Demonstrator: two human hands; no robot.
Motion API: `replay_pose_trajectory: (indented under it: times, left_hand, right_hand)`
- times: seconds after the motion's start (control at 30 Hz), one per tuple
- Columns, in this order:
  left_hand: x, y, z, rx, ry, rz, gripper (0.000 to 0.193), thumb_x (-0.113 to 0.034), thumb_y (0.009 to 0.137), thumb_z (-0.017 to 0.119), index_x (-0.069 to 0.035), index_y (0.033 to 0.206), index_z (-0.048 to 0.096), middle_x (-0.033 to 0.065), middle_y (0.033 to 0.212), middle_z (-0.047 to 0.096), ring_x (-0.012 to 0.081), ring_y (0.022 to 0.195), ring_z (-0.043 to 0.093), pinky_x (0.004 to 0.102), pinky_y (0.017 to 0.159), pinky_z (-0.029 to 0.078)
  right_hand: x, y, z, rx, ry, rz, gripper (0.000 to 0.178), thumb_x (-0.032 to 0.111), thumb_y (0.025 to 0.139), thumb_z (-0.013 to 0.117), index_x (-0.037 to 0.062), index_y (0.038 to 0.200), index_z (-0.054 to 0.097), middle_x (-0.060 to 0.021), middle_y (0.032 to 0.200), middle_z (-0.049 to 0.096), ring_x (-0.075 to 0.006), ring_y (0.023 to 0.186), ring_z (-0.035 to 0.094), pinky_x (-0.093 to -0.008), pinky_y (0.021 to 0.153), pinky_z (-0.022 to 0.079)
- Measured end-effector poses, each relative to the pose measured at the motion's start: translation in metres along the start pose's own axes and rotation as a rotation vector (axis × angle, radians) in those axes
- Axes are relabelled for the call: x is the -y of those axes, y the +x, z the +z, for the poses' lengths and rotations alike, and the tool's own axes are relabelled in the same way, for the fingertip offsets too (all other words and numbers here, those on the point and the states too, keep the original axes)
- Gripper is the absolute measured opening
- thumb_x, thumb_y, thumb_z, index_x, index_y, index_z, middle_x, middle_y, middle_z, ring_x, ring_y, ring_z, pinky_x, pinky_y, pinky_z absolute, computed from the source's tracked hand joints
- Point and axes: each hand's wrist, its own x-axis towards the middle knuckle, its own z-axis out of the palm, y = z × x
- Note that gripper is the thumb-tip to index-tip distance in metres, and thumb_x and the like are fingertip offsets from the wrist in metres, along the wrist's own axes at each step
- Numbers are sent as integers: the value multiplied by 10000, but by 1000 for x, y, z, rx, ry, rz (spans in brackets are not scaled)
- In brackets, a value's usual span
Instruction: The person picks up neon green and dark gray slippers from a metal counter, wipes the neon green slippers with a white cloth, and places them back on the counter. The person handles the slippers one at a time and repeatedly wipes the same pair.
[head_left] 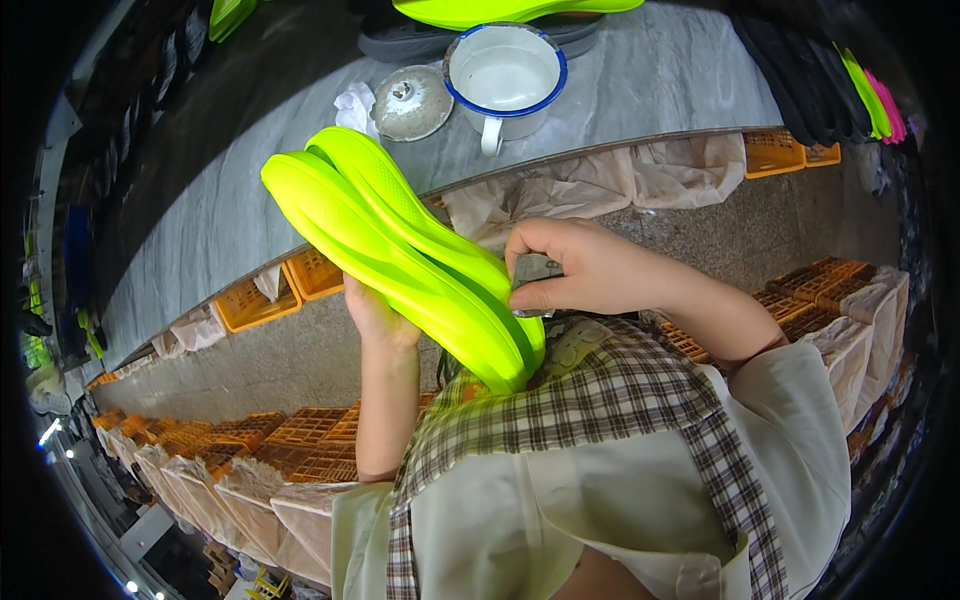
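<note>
A pair of neon yellow-green shoe soles (pixel 400 250) lies slantwise across my left hand (pixel 378 312), pressed side by side. That hand grips them from beneath and the left, most of its fingers hidden behind the soles. Between the thumb and fingers of my right hand (pixel 585 268) is a small flat grey piece (pixel 535 268), its kind unclear. It is held at the right edge of the soles, near their lower end; whether it touches them I cannot tell. The lower end of the soles rests close to my checked apron (pixel 580 410).
On the grey table (pixel 270 190) stand a white enamel mug (pixel 505 75) with a blue rim, a worn lid (pixel 412 103) and crumpled white paper (pixel 355 107). More soles (pixel 810 85) line the right end. Orange crates (pixel 255 303) with pale liners sit under the table and behind me.
</note>
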Motion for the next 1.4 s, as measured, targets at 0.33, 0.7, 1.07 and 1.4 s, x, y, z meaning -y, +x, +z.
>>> replay_pose_trajectory:
  times: [0.33,0.7,1.07,1.4]
  left_hand:
    - [-1,0,6,-55,41,-27,472,-389,953,395,-15,1233,468,151,1159,567,288,1031,580,415,858,499]
    - [0,2,5,-1,22,-39,456,-366,961,362,-11,1229,463,158,1153,566,290,1031,580,426,861,497]
    - [1,5,14,-62,0,-47,478,-392,953,370,-4,1209,485,160,1132,578,298,1000,592,429,838,508]
    - [3,6,13,-88,20,-51,477,-390,943,391,2,1195,494,166,1110,588,308,978,598,427,818,517]
  right_hand:
    - [0,1,-3,-7,-48,-127,324,227,768,703,35,968,535,-115,892,596,-253,828,584,-357,708,442]
    - [5,4,-8,-14,-101,-151,274,210,777,677,48,933,521,-122,829,583,-278,763,578,-376,645,427]
    - [4,2,-15,172,-99,-61,262,203,785,680,42,896,506,-91,805,584,-251,753,575,-365,631,424]
    - [-19,3,-7,136,142,-54,296,201,780,701,22,935,522,-83,888,579,-161,842,554,-313,750,442]
